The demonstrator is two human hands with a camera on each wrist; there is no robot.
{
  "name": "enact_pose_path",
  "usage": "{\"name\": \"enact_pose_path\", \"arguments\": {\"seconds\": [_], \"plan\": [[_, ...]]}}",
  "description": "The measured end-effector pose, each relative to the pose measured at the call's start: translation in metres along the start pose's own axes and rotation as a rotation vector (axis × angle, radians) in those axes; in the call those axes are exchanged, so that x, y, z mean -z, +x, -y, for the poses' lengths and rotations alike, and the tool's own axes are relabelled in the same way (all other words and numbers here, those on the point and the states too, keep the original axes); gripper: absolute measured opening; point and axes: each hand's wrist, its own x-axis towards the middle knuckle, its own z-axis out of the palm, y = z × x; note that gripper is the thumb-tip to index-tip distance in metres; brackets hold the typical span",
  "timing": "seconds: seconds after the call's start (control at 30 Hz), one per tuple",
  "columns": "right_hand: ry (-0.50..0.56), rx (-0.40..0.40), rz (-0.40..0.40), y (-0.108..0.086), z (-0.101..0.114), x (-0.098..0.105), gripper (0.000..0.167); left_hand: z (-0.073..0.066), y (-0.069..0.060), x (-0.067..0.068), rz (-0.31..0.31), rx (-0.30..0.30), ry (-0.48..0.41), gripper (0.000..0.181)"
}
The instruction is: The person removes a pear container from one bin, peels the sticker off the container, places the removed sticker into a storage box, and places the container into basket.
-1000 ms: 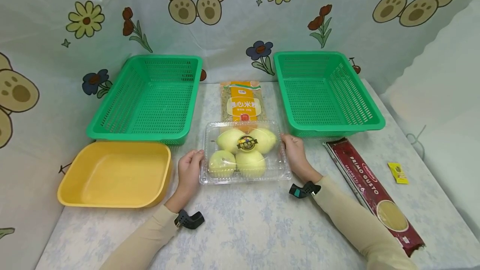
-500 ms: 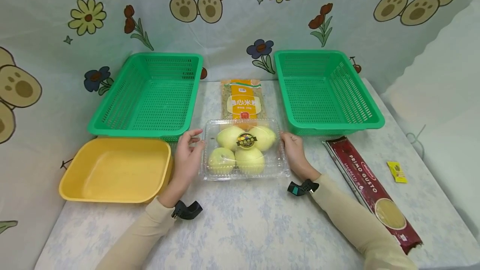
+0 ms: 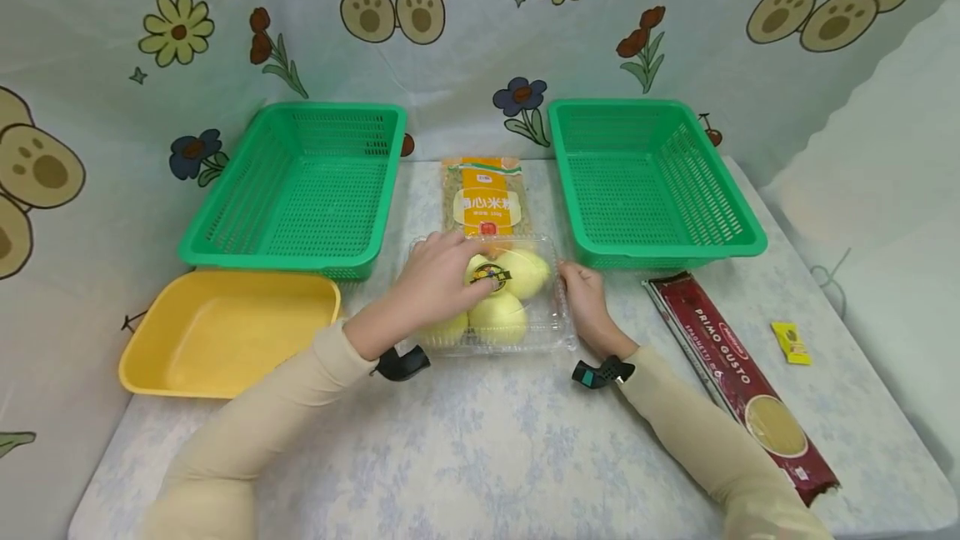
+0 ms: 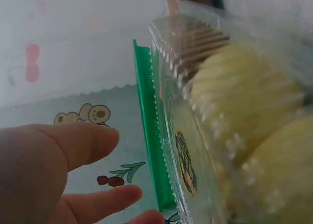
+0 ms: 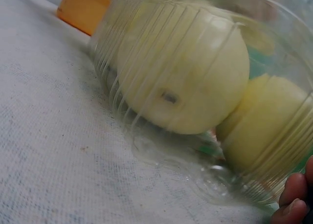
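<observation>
A clear plastic fruit box (image 3: 536, 327) with pale yellow-green round fruits and a dark label stands on the table, its lid down. My right hand (image 3: 587, 298) grips the box's right edge with curled fingers; in the right wrist view its fingertips (image 5: 293, 199) show at the box's lower corner. Over the left part of the lid hovers my left hand (image 3: 442, 273), covering some of the fruit. In the left wrist view its fingers (image 4: 93, 141) are spread and apart from the lid. Behind the box lies an orange-labelled rice noodle bag (image 3: 483, 198), partly hidden by it.
Two green mesh baskets (image 3: 300, 261) stand at the back, the right basket (image 3: 667, 252) beyond my right hand. A yellow tub (image 3: 225, 332) sits at left. On the right lie a dark red spaghetti packet (image 3: 738, 382) and a small yellow sachet (image 3: 791, 342).
My left hand has let go of the box's left edge, risen and moved right over the lid. The right hand keeps its grip on the right edge.
</observation>
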Motion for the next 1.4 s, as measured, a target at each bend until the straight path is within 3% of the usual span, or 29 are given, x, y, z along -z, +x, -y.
{"name": "enact_pose_path", "arguments": {"seconds": [0.13,0.27,0.47,0.9,1.2,1.4], "plan": [[-0.004,-0.015,-0.012,-0.001,0.0,-0.001,0.052,-0.003,0.022,0.003,0.148,0.018,0.117,0.036],[-0.01,-0.021,-0.021,-0.001,0.001,-0.002,0.051,-0.003,0.034,0.001,0.214,0.043,0.197,0.029],[-0.027,-0.024,-0.017,-0.001,0.002,-0.002,0.051,-0.001,0.043,-0.001,0.215,0.037,0.228,0.055],[-0.047,-0.022,-0.001,0.001,0.002,-0.001,0.051,0.002,0.047,0.0,0.303,0.078,0.097,0.058],[-0.032,-0.025,-0.013,0.0,0.002,-0.002,0.051,-0.001,0.045,-0.001,0.259,0.078,0.161,0.059],[-0.041,-0.021,-0.009,0.0,0.001,-0.001,0.052,0.0,0.044,-0.002,0.263,0.069,0.105,0.06]]}}
